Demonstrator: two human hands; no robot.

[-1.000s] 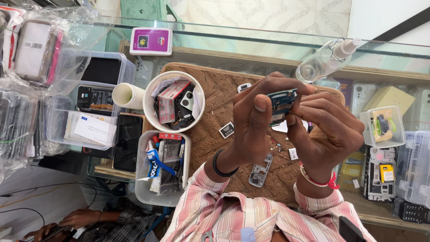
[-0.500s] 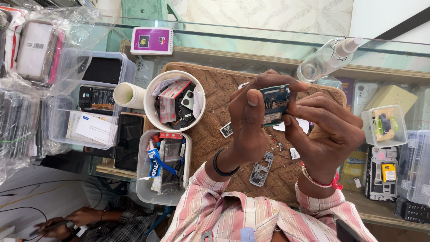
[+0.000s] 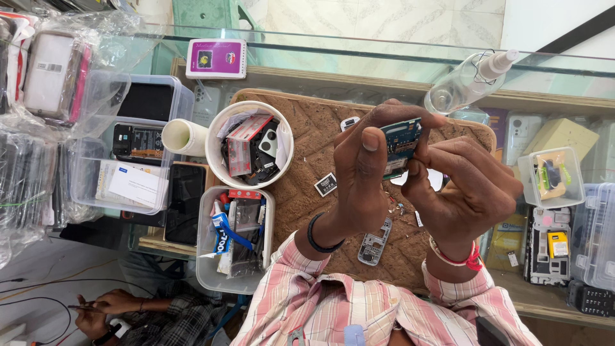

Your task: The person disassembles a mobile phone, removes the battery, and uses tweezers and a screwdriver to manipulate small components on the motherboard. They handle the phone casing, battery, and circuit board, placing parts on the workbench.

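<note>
I see the circuit board [image 3: 401,144] sit a little more upright between both hands than a second ago, my left thumb [image 3: 368,144] now lying beside it.

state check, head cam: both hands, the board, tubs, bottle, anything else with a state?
left hand: gripping circuit board, thumb on top
right hand: fingers closed on the board's right side
circuit board: held above the mat, bare
round white tub: open, full of parts
rectangular tub: lidless, packed
spray bottle: lying down, capped
phone frame: flat on brown mat
</note>
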